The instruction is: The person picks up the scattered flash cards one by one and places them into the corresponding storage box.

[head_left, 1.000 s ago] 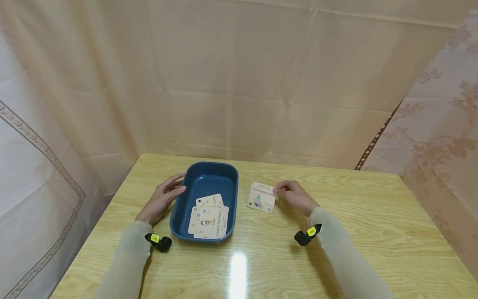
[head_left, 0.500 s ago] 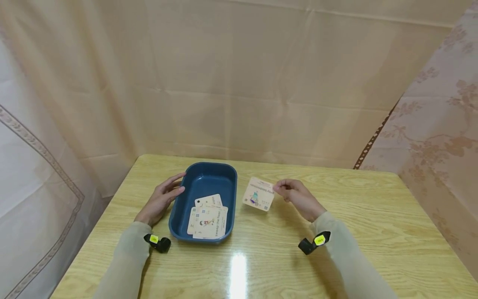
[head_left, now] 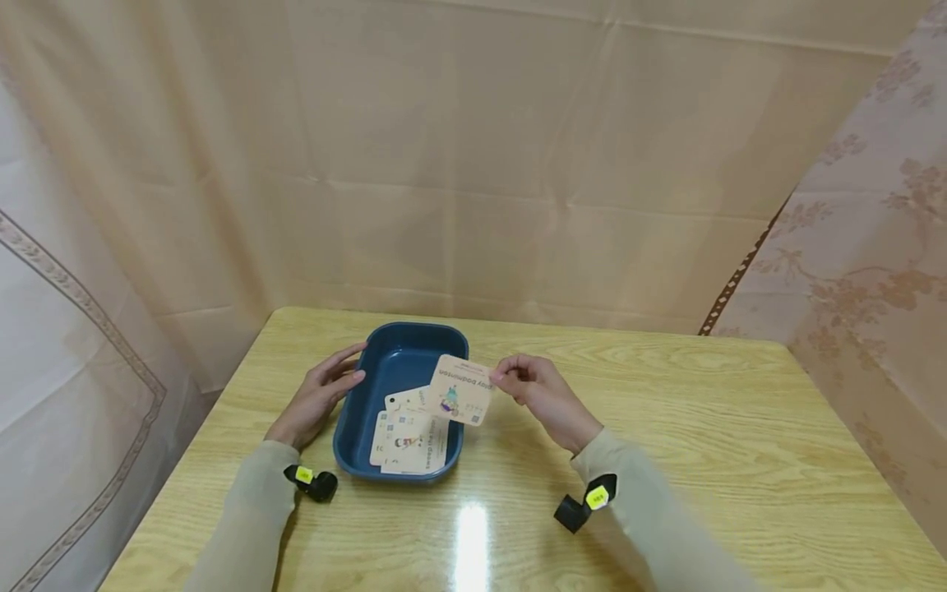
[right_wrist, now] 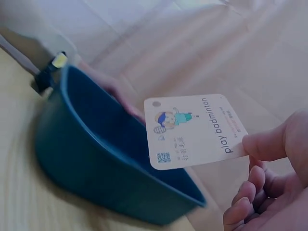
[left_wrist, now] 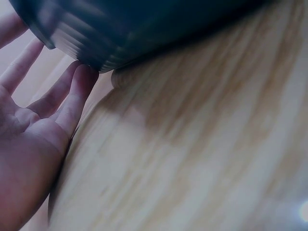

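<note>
Between thumb and fingers, my right hand (head_left: 543,396) pinches one edge of a "play badminton" flashcard (head_left: 460,390). The card has rounded corners, a child's picture and a small square code (right_wrist: 163,157). It hangs over the right rim of a blue plastic bin (head_left: 403,329), raised above it in the right wrist view. My left hand (head_left: 316,399) rests along the bin's left side, fingers extended; fingertips meet its outer wall in the left wrist view. Several flashcards lie inside at the near end, a "sweep the floor" card (head_left: 414,442) on top.
The bin stands on a light wood-grain table (head_left: 666,427), left of its middle. A beige curtain (head_left: 473,164) hangs behind the table's far edge, with patterned cloth (head_left: 873,247) at the right. Small black cameras (head_left: 573,511) are strapped to both wrists.
My right hand has lifted the badminton card from the table's surface and carried it left, over the bin's right rim. My left hand and the bin stay nearly where they were.
</note>
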